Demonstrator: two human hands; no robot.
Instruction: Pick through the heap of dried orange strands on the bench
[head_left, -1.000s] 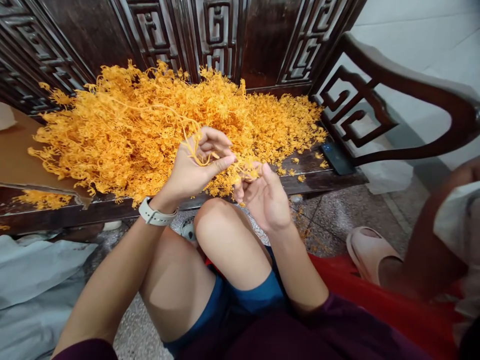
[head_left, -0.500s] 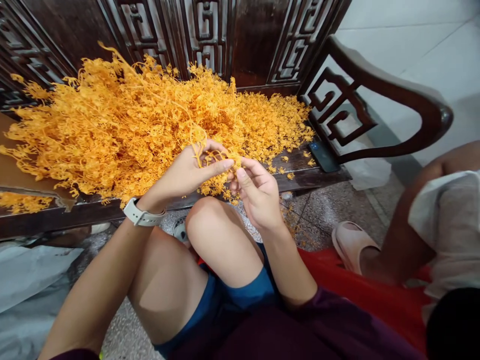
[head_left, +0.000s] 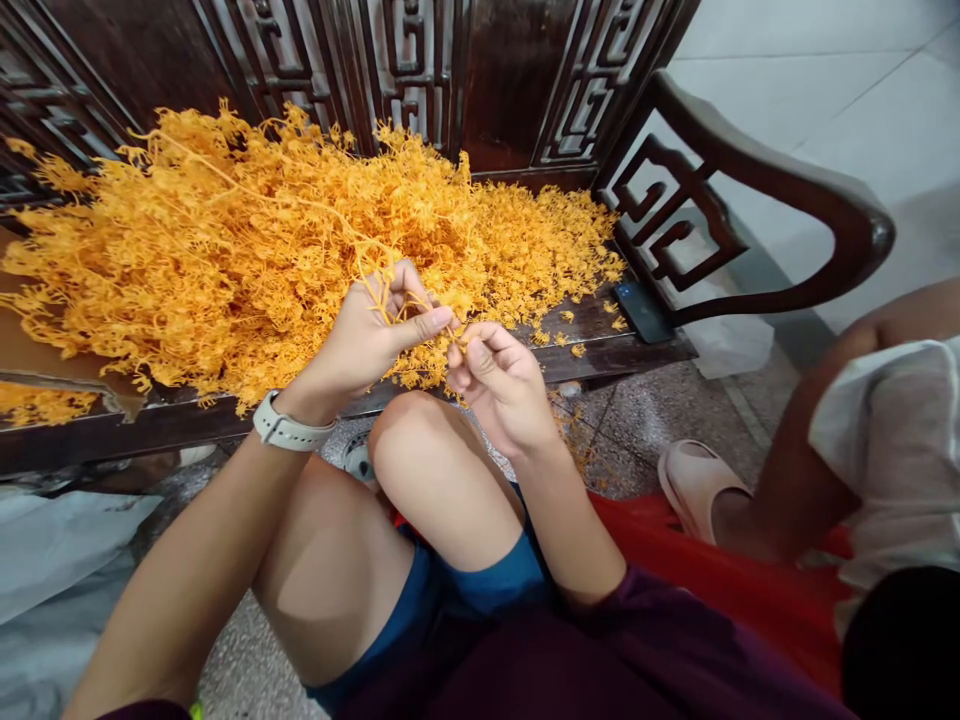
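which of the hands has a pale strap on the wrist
The left hand, the one with the orange stalk against it: a pale strap circles its wrist, while the right hand has none.

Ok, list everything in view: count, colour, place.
Carved wooden bench: 1, brown, across the back
Heap of stringy sprigs: 1, orange, on bench
Branching sprig: 1, orange, centre
Loose curled bits: several, orange, bench's right end
Flat phone-like slab: 1, dark, bench's right end
Cardboard sheet: 1, brown, left edge
Crumpled sheeting: count unclear, pale grey, lower left
Smooth surface: 1, red, lower right
Another person's slide sandal: 1, beige, right
Unidentified rounded shape: 1, black, lower right
Tiled wall: 1, white, upper right
Speckled floor: 1, grey, below bench
Watch: 1, pale grey, left of centre
Cloth shorts: 1, blue, lower centre
Legs: 2, bare, lower centre
Left hand: 1, bare, holding the sprig
Right hand: 1, bare, pinching at the sprig
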